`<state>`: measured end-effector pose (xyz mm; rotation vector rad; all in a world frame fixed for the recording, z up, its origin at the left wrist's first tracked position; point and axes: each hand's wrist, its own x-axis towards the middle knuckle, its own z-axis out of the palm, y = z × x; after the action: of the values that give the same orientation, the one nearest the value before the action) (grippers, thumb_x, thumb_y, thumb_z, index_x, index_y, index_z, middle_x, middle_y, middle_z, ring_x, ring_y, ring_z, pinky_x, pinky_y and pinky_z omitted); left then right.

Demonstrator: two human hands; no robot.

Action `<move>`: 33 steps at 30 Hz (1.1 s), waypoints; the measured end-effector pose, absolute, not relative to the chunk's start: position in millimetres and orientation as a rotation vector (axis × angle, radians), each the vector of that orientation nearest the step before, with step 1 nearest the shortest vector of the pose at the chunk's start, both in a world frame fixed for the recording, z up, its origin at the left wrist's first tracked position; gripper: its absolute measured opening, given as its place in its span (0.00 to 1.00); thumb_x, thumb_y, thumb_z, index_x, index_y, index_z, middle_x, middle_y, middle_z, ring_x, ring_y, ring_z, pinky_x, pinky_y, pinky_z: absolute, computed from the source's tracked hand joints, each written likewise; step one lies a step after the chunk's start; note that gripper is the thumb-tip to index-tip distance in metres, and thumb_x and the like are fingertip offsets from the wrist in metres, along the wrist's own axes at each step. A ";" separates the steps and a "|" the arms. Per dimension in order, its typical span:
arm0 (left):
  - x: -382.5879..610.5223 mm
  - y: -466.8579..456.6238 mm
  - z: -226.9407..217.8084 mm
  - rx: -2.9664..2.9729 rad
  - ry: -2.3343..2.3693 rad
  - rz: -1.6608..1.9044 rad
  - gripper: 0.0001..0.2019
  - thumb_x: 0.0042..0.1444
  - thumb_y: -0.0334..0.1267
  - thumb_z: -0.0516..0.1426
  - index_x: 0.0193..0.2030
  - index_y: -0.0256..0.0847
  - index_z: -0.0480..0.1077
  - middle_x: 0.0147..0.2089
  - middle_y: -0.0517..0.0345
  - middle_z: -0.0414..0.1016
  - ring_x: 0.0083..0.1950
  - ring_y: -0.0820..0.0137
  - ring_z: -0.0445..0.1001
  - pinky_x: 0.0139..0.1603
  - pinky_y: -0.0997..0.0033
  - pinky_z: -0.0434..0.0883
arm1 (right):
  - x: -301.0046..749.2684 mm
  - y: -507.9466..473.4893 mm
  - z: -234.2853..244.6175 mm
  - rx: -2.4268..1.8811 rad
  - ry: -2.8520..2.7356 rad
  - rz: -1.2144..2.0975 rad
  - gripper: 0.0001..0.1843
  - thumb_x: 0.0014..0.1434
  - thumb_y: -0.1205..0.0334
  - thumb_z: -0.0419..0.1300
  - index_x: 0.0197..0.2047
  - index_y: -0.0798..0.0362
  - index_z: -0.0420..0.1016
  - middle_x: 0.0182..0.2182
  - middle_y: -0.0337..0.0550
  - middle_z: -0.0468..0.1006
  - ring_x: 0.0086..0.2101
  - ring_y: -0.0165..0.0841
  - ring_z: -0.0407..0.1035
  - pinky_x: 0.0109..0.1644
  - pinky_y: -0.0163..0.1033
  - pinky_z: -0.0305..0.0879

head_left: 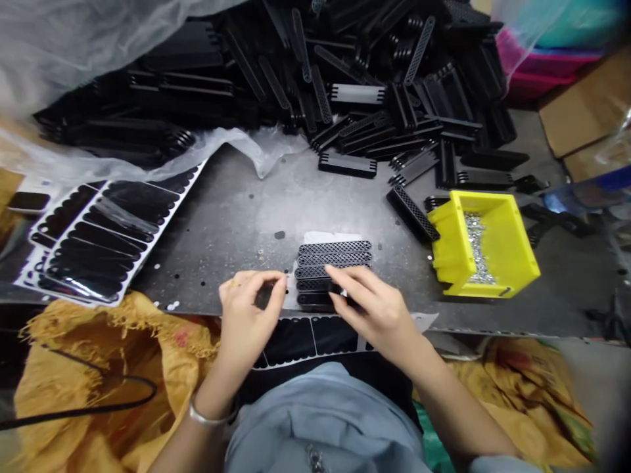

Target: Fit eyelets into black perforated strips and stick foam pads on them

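Observation:
Several black bars with a lattice pattern lie side by side in a row on a white sheet near the front edge of the table. To the left of them is my left hand, its thumb and forefinger pinched together; whatever sits between the tips is too small to make out. My right hand reaches over the right part of the row, thumb and forefinger apart around the nearer bars. A dark patch shows between those fingers, and I cannot tell whether it is a separate piece. The bars' right ends are partly hidden by this hand.
A yellow bin with small shiny metal parts stands at right. A large heap of black plastic parts fills the back. Sheets of black stickers lie at left, with clear plastic film behind. Another sticker sheet rests below the table edge.

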<state>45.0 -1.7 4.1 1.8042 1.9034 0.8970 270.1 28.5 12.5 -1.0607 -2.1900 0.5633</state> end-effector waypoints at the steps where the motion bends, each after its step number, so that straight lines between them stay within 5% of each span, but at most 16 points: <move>1: 35.7 0.7 2.0 1.747 1.900 0.852 0.05 0.67 0.40 0.60 0.41 0.49 0.78 0.40 0.62 0.84 0.45 0.62 0.78 0.58 0.56 0.59 | 262.7 31.8 9.0 -1.009 -2.252 0.525 0.17 0.71 0.69 0.59 0.61 0.52 0.75 0.47 0.48 0.81 0.43 0.35 0.76 0.45 0.41 0.73; 6: 31.9 5.8 -8.4 1.615 1.754 0.785 0.06 0.66 0.41 0.60 0.41 0.52 0.81 0.38 0.66 0.85 0.45 0.63 0.79 0.60 0.55 0.59 | 252.3 45.9 0.6 -0.878 -2.371 0.535 0.06 0.71 0.63 0.61 0.47 0.53 0.80 0.45 0.45 0.85 0.39 0.34 0.74 0.43 0.42 0.68; 21: 41.7 12.6 -12.2 1.544 1.725 0.771 0.08 0.63 0.44 0.62 0.33 0.48 0.77 0.36 0.64 0.82 0.45 0.63 0.77 0.61 0.54 0.58 | 285.5 44.6 15.3 -1.069 -2.330 0.737 0.11 0.70 0.61 0.63 0.53 0.51 0.81 0.48 0.50 0.81 0.45 0.38 0.75 0.49 0.45 0.74; 28: 39.4 15.8 -14.4 1.532 1.733 0.759 0.10 0.61 0.46 0.62 0.31 0.47 0.77 0.36 0.63 0.82 0.43 0.63 0.77 0.62 0.54 0.58 | 317.9 50.4 2.0 -1.148 -2.019 0.982 0.06 0.68 0.67 0.62 0.44 0.50 0.81 0.39 0.42 0.80 0.33 0.29 0.72 0.33 0.36 0.70; 33: 37.2 15.3 -9.8 1.624 1.756 0.745 0.11 0.63 0.46 0.62 0.32 0.47 0.77 0.35 0.62 0.83 0.42 0.63 0.78 0.61 0.53 0.62 | 319.1 50.8 6.3 -1.111 -2.150 0.862 0.07 0.70 0.66 0.61 0.45 0.50 0.81 0.39 0.44 0.78 0.34 0.31 0.72 0.37 0.39 0.72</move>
<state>37.2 15.3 -9.8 1.6241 1.7558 0.7448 319.1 50.8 6.3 -1.1107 -2.1495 0.8619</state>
